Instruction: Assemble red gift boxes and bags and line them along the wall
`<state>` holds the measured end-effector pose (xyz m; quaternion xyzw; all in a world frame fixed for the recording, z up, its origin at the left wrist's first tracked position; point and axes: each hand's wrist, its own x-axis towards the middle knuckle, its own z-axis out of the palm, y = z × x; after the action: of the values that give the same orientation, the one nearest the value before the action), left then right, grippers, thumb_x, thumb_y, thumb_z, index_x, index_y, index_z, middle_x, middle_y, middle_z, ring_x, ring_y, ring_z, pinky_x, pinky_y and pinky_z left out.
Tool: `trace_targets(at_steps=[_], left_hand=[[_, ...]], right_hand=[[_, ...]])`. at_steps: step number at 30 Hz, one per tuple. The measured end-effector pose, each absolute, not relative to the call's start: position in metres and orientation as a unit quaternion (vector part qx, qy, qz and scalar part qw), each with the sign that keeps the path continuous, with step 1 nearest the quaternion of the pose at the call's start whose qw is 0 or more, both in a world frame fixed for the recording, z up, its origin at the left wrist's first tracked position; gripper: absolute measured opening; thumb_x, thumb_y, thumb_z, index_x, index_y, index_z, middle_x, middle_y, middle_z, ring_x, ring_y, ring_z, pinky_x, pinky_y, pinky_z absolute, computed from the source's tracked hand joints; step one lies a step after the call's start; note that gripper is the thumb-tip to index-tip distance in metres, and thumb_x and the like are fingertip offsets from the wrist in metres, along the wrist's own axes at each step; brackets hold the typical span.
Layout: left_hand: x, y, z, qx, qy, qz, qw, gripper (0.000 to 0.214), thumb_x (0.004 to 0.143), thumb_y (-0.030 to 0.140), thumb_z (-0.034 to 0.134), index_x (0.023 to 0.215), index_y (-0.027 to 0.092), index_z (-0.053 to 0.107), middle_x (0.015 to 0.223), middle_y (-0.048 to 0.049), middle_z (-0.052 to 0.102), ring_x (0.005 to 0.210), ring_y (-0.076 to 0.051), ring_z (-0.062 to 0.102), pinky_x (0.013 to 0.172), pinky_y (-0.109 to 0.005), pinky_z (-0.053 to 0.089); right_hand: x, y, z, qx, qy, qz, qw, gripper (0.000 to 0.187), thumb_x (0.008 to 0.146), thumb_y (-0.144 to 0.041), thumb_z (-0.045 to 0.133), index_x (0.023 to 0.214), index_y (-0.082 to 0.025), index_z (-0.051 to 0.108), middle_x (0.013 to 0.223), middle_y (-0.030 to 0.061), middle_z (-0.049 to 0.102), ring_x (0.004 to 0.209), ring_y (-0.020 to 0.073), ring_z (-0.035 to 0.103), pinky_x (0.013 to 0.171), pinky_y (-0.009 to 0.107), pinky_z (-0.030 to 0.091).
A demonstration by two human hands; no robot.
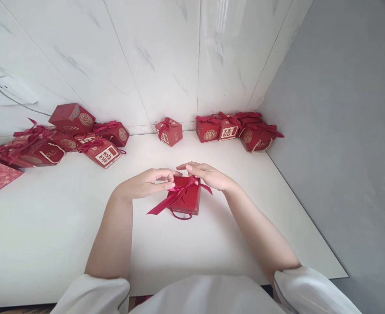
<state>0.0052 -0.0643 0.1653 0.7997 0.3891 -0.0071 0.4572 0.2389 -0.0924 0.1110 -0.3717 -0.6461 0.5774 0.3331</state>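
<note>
Head view, sole view, bearings taken from the middle box. Item: one small red box (190, 204), resting flat on the white desk (64, 244) between the hands, its weight borne by the desk rather than by the fingers. Fitted with a crimson ribbon (161, 206), looped into a bow across the top; one long tail runs out to eight o'clock, a shorter one to three. Cord handle (181, 217) hanging out at six o'clock, away from both hands. Left hand (151, 181), at ten o'clock: thumb and fingers bent together at the bow's edge; whether they pinch the ribbon cannot be told. Right hand (208, 173), at two o'clock: fingers loosely arched over the far corner, some hidden; grip cannot be told. The two-sided placing probably steadies box and bow alike. Surroundings: a single ribboned box (174, 133) near twelve o'clock; a cluster of boxes (208, 131) between one and two, close to the wall (166, 65); a larger pile (45, 150) at ten, one box (68, 118) resting atop others, seemingly kept back to leave working room in front.
</note>
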Motion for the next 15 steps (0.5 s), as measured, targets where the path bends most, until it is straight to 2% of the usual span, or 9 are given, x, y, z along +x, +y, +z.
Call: trace_targets(at_steps=[4, 9, 12, 15], left_hand=[[0.006, -0.061, 0.159, 0.801, 0.409, -0.008, 0.438, 0.036, 0.090, 0.054, 0.048, 0.083, 0.020, 0.056, 0.102, -0.0039, 0.066, 0.090, -0.019, 0.060, 0.085, -0.035, 0.046], [0.005, -0.055, 0.155, 0.796, 0.399, -0.021, 0.455, 0.036, 0.091, 0.054, 0.047, 0.094, 0.022, 0.064, 0.102, -0.0037, 0.067, 0.095, -0.020, 0.060, 0.088, -0.033, 0.047], [0.004, -0.055, 0.155, 0.803, 0.371, -0.048, 0.464, 0.036, 0.090, 0.054, 0.050, 0.094, 0.023, 0.068, 0.121, -0.0045, 0.063, 0.110, -0.021, 0.059, 0.096, -0.033, 0.046], [0.004, -0.056, 0.156, 0.814, 0.368, -0.081, 0.442, 0.036, 0.084, 0.058, 0.057, 0.093, 0.027, 0.073, 0.145, -0.0019, 0.048, 0.130, -0.025, 0.048, 0.103, -0.032, 0.043]], right_hand=[[0.237, -0.088, 0.103, -0.387, -0.646, 0.572, 0.325, 0.054, 0.090, -0.066, 0.046, 0.071, -0.019, 0.065, 0.111, 0.0067, 0.063, 0.105, 0.0236, 0.056, 0.095, 0.036, 0.040], [0.239, -0.083, 0.094, -0.399, -0.652, 0.570, 0.301, 0.053, 0.088, -0.067, 0.047, 0.085, -0.019, 0.070, 0.085, 0.0037, 0.065, 0.089, 0.0212, 0.057, 0.088, 0.037, 0.042], [0.241, -0.081, 0.093, -0.391, -0.650, 0.581, 0.296, 0.055, 0.088, -0.069, 0.047, 0.087, -0.019, 0.070, 0.082, 0.0030, 0.065, 0.088, 0.0211, 0.057, 0.089, 0.037, 0.042], [0.242, -0.081, 0.093, -0.388, -0.645, 0.590, 0.293, 0.056, 0.087, -0.069, 0.048, 0.087, -0.018, 0.071, 0.082, 0.0034, 0.066, 0.088, 0.0209, 0.058, 0.090, 0.036, 0.042]])
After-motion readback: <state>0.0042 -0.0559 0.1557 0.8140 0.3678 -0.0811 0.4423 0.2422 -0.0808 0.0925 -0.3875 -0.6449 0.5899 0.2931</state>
